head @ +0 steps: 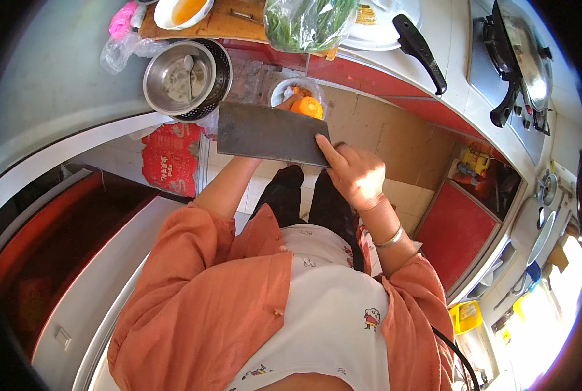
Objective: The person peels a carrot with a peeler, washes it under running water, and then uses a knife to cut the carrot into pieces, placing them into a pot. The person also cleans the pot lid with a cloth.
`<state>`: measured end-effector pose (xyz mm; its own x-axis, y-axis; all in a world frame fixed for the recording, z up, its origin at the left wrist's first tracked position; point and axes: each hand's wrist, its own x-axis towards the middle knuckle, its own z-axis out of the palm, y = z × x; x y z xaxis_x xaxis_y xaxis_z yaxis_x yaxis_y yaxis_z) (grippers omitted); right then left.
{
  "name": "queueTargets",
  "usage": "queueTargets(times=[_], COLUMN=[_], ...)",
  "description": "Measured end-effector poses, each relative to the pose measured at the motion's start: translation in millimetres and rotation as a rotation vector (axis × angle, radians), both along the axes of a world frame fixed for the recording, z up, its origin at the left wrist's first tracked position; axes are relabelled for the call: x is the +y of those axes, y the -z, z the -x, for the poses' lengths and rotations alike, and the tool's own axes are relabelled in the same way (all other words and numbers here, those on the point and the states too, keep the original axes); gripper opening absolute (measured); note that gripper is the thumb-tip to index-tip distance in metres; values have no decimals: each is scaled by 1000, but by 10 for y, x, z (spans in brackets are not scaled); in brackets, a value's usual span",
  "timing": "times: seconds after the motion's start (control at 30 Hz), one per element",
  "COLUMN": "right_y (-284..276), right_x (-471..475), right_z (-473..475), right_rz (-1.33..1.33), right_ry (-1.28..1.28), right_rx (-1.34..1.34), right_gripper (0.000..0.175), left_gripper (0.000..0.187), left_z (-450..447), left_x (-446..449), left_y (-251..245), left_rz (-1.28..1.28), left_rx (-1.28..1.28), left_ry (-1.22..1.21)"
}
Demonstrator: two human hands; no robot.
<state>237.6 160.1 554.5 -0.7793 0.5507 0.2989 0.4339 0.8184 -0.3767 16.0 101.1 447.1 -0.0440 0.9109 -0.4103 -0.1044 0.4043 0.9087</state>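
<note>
My right hand (357,173) grips a wide, dark-bladed cleaver (271,134), its index finger laid along the blade. The blade is held out flat before me, above the floor. Partly hidden behind it, my left hand (289,101) holds a thick orange vegetable (308,107), perhaps a carrot, with a rounded end showing. Both are over a small bin with a plastic liner (321,93), in which orange scraps and something white lie. The cleaver covers most of the left hand, and whether the blade touches the vegetable cannot be told.
Steel bowl (151,90) with a spoon (189,73) sits left, over a dark perforated basket (226,73). A wooden board (222,22) on the counter carries a bowl of orange liquid (186,10) and bagged greens (310,24). Right are a black handle (420,51) and lidded wok (528,54).
</note>
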Motion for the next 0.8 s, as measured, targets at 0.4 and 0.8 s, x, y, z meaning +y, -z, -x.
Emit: queueTargets(times=[0.4,0.8], right_y=[303,771], right_x=[5,-59], right_z=[-99,79], right_rz=[177,222], right_ry=[20,102], right_rx=[-50,-62], right_gripper=[74,67], left_gripper=[49,46], left_z=[-49,-56], left_x=[71,-78], left_y=[289,589], left_rz=[-9,-97], left_rx=[252,753], left_ry=[78,85])
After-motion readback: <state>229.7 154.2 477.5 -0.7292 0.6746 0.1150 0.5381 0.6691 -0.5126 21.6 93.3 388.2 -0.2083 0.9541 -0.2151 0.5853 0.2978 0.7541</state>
